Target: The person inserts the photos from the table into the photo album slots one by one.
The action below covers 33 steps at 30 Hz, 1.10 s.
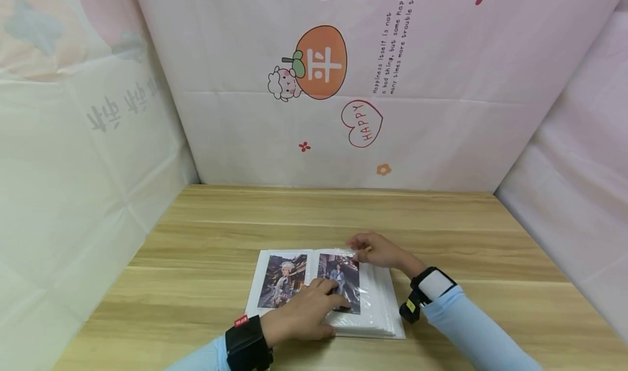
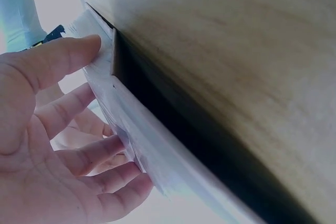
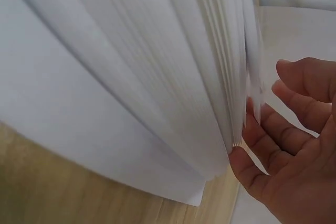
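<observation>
A white photo album (image 1: 380, 305) lies spread flat, with a photo (image 1: 282, 278) on its left page and another photo (image 1: 348, 275) in a shiny clear sleeve on the right. My left hand (image 1: 306, 310) rests across the lower part of the right page, its fingers spread over the photo. In the left wrist view its fingertips touch the plastic sleeve, thumb by the album's near edge. At the upper right page corner is my right hand (image 1: 380, 251). The right wrist view shows its fingers (image 3: 281, 135) against the edges of the stacked pages (image 3: 157, 61), the thumb standing apart from them.
The album sits on a wood-grain table (image 1: 221, 224). A printed cloth (image 1: 432, 131) hangs behind the table's far edge, with pale cloth at both sides. Each wrist wears a strapped black device, and both sleeves (image 1: 471, 327) are light blue.
</observation>
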### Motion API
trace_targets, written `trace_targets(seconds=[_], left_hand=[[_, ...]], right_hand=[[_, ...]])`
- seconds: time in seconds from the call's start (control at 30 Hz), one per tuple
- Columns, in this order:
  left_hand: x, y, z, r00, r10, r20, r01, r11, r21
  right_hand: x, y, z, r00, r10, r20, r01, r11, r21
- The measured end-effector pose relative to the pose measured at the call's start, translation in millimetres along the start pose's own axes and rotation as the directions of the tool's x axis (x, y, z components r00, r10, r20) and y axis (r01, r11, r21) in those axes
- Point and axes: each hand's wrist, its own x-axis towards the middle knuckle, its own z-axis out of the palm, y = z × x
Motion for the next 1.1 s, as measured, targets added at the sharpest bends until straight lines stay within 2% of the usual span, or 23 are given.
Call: trace_targets(seconds=[0.23,0.47,0.77,1.1], left_hand=[[-0.4,0.9,-1.6,1.0,-0.001,0.009,0.001,1.0,0.007],[-0.7,1.1,-2.0,1.0,-0.002,0.012,0.002,1.0,0.016],[-0.5,2.0,-4.8,1.0,-0.002,0.03,0.0,0.999,0.036],[-0.5,2.6,-3.1,1.0,0.001,0.013,-0.001,0.999,0.037]], right_hand=[[-13,-5,1,1.0,0.009,-0.017,-0.011,0.997,-0.082],[-30,-11,1,0.998,-0.057,-0.001,0.056,0.983,-0.177],[-58,-10,8,0.999,0.015,0.05,-0.004,0.978,-0.206],[-62,-8,14,0.997,0.055,0.046,-0.044,0.975,-0.22]])
